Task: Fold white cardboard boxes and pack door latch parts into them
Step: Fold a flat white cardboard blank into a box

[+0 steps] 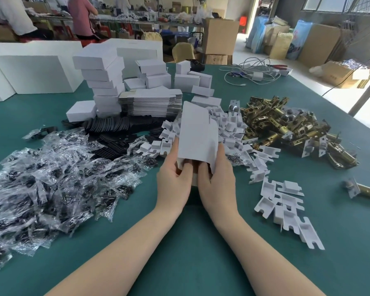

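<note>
Nearest, both hands grip the near end of one white cardboard box (198, 133), half opened into a sleeve and held above the green table (190, 263); the left hand (173, 180) curls round its left edge with fingertips tucked under the open end, and the right hand (217, 182) pinches the right wall, thumb inside the mouth; the box tilts away from the person, its far flaps pointing toward the piles. The likeliest fault, as I judge it, is a crushed or skewed wall: thin card pressed by thumbs from inside can buckle off its crease, and an end flap may tuck crookedly or tear; a loose grip would also let the sleeve spring flat.

Just beside the hands, to the left, lies a heap of clear plastic bags of small dark hardware (51, 178); to the right, scattered white die-cut card inserts (282, 208); a sweep of a forearm could scatter either, or a slippery bag could be dragged off the table edge.

Farther, the pile of brass-coloured metal door latch parts (291, 124) sits well right of the box; tangled latches may lift together or snag, and a heavy latch dropped into a half-closed box could burst its bottom.

Beyond, the stack of flat white box blanks (152, 103) and the leaning tower of finished white boxes (103, 82) look prone to toppling if knocked.
</note>
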Demonstrator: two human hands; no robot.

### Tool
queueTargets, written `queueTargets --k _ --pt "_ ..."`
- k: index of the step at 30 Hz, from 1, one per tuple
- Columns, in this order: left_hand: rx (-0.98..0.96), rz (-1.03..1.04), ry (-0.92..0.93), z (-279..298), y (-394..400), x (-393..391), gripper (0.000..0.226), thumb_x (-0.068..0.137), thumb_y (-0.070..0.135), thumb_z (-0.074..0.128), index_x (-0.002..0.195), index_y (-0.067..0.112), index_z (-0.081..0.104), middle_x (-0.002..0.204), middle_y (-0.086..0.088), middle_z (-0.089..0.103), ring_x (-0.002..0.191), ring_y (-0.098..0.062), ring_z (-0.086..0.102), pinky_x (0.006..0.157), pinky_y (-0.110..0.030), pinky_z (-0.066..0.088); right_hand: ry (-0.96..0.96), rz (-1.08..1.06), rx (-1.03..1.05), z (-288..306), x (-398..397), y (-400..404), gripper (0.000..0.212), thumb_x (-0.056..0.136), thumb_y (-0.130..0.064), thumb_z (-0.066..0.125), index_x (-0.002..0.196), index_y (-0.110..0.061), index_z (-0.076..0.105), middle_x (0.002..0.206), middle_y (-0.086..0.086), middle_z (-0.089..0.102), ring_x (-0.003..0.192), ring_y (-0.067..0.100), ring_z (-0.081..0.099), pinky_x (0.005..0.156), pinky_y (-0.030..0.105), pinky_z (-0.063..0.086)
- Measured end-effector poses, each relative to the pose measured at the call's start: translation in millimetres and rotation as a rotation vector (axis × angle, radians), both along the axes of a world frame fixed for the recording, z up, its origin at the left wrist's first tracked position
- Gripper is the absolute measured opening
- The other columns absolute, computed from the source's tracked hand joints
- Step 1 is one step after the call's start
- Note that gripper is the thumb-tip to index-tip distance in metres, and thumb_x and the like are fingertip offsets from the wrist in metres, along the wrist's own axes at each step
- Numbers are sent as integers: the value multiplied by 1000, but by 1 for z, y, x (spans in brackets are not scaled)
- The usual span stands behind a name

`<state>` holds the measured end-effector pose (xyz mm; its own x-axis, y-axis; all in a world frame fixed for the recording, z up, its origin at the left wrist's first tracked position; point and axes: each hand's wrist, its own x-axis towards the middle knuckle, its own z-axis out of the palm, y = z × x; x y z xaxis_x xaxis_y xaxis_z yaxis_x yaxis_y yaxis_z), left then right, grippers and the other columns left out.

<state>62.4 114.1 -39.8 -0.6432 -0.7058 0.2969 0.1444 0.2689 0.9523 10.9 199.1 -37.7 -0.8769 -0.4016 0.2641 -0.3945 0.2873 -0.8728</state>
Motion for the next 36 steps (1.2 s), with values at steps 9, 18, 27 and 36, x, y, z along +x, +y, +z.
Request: queueTargets --k 9,18,27,36 --pt "-115 -111 -257 -5 4 4 85 91 1 39 151 52 8 102 41 57 88 14 56 66 -1 40 -88 -121 -29 4 -8 11 48 95 -15 45 139 -34 54 116 -14 69 99 5 62 85 24 52" --pt "-440 -261 -391 1 -4 6 77 95 39 47 155 32 0 142 0 46 123 -15 49 97 -40 48 -181 -19 -343 3 -10 10 37 98 -13 50 123 -34 68 107 -23 71 102 -4 64 81 15 51" --pt "569 -329 -72 9 -34 7 26 99 33 51 120 21 62 113 4 72 98 -10 70 81 -27 57 -114 241 -251 -1 -9 9 44 92 -16 50 133 -28 61 113 -34 65 107 -13 59 82 5 43" --pt "606 -457 -111 8 -47 12 42 76 31 70 113 13 67 105 -8 74 84 -20 72 64 -28 59 -592 410 -358 7 -29 20 30 84 -43 69 106 -23 73 109 1 75 100 18 69 79 33 56"
